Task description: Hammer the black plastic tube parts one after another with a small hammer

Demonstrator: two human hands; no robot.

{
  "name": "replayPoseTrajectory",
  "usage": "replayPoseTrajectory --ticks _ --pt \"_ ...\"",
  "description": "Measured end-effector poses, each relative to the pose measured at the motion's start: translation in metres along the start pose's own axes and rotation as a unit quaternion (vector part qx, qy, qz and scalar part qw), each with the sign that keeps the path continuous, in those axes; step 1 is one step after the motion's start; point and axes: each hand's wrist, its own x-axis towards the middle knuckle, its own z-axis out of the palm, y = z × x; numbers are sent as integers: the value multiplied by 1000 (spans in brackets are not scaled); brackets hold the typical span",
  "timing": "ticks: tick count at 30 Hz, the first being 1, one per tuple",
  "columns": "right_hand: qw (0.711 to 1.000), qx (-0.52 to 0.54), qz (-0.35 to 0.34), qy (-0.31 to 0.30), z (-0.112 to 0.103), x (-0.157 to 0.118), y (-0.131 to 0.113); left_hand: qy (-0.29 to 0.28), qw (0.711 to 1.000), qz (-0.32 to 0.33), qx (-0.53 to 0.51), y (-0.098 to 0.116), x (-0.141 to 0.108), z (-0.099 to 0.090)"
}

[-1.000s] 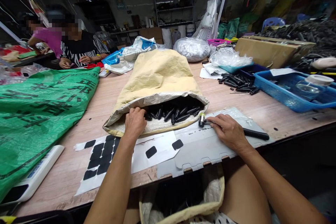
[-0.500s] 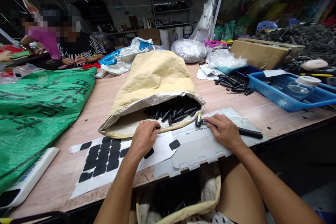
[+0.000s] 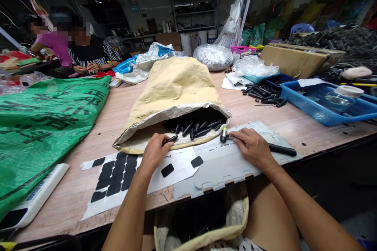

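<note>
My left hand (image 3: 154, 151) is closed on a short black tube-shaped piece (image 3: 170, 140) at the lip of a beige woven sack (image 3: 179, 82). Inside the sack's mouth lie several similar black pieces (image 3: 194, 129). My right hand (image 3: 253, 147) grips the metal shaft of a small hammer (image 3: 282, 149), just behind its silver, black and yellow head. The hammer lies low over a grey plastic sheet (image 3: 212, 172). Below my left hand is a white backing sheet (image 3: 182, 166) with black rounded-square stickers (image 3: 118, 174); part of it is hidden by my forearm.
A green printed sack (image 3: 53, 113) and a white device (image 3: 38, 196) are on the left. A blue basket (image 3: 318, 106) stands right, beside a pile of black parts (image 3: 262, 93). Another open sack (image 3: 203, 239) sits under the table edge. Two people work at the back left.
My left hand has shifted slightly left and turned, so more of the black piece in its fingers shows. A sticker formerly half hidden is uncovered. My right hand keeps the hammer in place.
</note>
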Motion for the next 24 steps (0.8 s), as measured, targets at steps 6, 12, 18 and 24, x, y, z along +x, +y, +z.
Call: replayPoseTrajectory --ticks 6,12,18,24 --pt "1000 -4 3 -3 -1 1 -1 11 992 125 -19 44 -23 5" --pt "1000 0 6 -4 -2 0 -3 -47 976 199 -76 73 -41 41" --pt "1000 19 3 -8 -5 3 -2 -38 973 181 -136 62 -37 54" --pt "988 144 25 51 -26 3 -48 -41 972 164 -161 64 -35 52"
